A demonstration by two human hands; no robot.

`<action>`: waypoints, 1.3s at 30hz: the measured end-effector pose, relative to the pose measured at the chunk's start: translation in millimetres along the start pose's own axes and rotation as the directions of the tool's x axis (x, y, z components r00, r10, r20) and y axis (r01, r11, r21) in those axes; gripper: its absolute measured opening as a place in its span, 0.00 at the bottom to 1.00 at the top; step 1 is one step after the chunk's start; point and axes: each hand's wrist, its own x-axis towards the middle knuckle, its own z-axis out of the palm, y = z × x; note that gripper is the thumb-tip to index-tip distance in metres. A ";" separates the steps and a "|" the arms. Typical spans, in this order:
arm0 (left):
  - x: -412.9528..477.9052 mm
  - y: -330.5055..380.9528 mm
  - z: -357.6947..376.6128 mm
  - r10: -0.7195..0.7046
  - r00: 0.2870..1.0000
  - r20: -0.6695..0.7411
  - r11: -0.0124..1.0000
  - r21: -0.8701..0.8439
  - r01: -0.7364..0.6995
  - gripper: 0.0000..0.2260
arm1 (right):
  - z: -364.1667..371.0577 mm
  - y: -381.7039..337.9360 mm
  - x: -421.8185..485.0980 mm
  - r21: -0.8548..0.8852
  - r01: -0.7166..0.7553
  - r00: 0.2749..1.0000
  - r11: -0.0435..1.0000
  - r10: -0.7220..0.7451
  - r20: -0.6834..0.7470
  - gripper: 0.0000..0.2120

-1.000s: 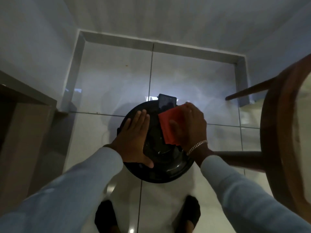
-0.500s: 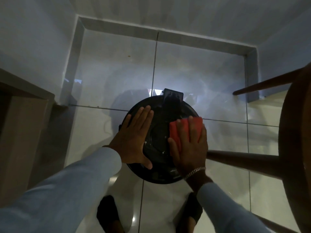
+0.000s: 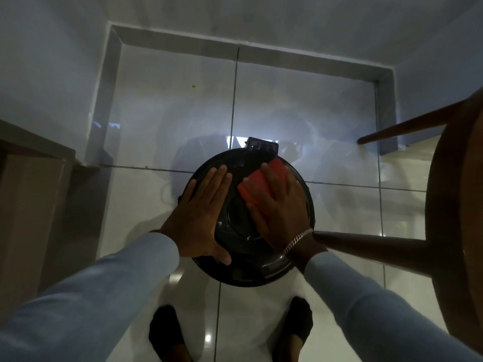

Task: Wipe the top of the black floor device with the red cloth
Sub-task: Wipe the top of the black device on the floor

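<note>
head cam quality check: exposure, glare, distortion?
Head view: dim overall, with a bright glare patch on the glossy floor tiles behind the black device; red cloth still reads clearly; wide-angle bending at the wall base and wooden chair; sleeves slightly soft.

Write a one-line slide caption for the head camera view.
Right hand presses a red cloth flat on the black floor device while the left hand steadies it.

Dim bluish scene, glare on the glossy floor tiles [image 3: 300,105], wide-angle bending and blur at edges.
</note>
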 end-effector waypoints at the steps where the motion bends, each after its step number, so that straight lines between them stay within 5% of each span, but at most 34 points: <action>1: 0.5 -0.5 0.3 0.005 1.000 0.001 1.000 -0.004 -0.005 0.68 | 1.5 0.3 -7.7 0.023 -0.061 0.998 0.998 0.062 -0.016 0.27; 7: 0.5 -6.3 5.6 0.030 0.999 -0.040 0.999 -0.024 -0.031 0.67 | 21.5 -36.4 -59.5 0.124 -0.395 0.898 0.910 0.411 -0.158 0.30; 13: -2.6 -8.2 9.1 0.039 0.995 -0.089 0.998 -0.045 -0.043 0.58 | 31.1 -113.6 -68.0 0.299 -0.777 0.591 0.554 0.806 0.040 0.40; 17: -2.9 -9.7 7.0 0.042 0.985 -0.166 0.999 -0.001 -0.043 0.37 | 16.5 -158.0 -46.3 0.388 -0.862 0.465 0.326 0.812 0.353 0.46; 21: -5.8 -10.8 -3.7 0.055 0.998 -0.039 0.997 -0.061 -0.057 0.43 | -29.1 -144.1 -45.1 0.433 -0.876 0.461 0.212 0.633 0.622 0.45; 23: -11.9 -13.6 -14.9 0.041 0.999 0.023 0.979 -0.201 -0.036 0.45 | -52.7 -114.0 -54.9 0.403 -0.877 0.477 0.262 0.574 0.666 0.33; 25: -23.6 -11.4 -22.7 -0.082 0.992 -0.092 0.913 -0.406 0.038 0.40 | -72.5 -80.2 -57.8 0.348 -0.759 0.639 0.550 0.526 0.561 0.19; 27: -38.9 6.7 -20.8 -0.333 0.861 -0.386 0.824 -0.563 0.066 0.33 | -76.1 -49.9 -52.1 0.330 -0.631 0.774 0.703 0.600 0.201 0.14; 29: -53.1 50.0 -7.5 -0.403 0.712 -0.575 0.801 -0.598 -0.030 0.27 | -62.8 -30.6 -35.8 0.312 -0.531 0.830 0.787 0.557 0.007 0.15; 31: -55.9 94.3 21.1 -0.271 0.753 -0.600 0.875 -0.480 -0.068 0.25 | -41.9 -18.3 -19.0 0.339 -0.452 0.881 0.825 0.472 0.027 0.19; 35: -40.8 105.8 67.0 -0.181 0.914 -0.364 0.983 -0.069 0.168 0.38 | -1.3 4.0 -8.8 0.225 -0.371 0.926 0.901 0.378 0.012 0.24; 39: -41.9 72.5 86.0 -0.063 0.947 -0.314 0.994 0.063 0.087 0.38 | 15.8 14.4 -13.7 0.186 -0.318 0.938 0.930 0.337 -0.079 0.25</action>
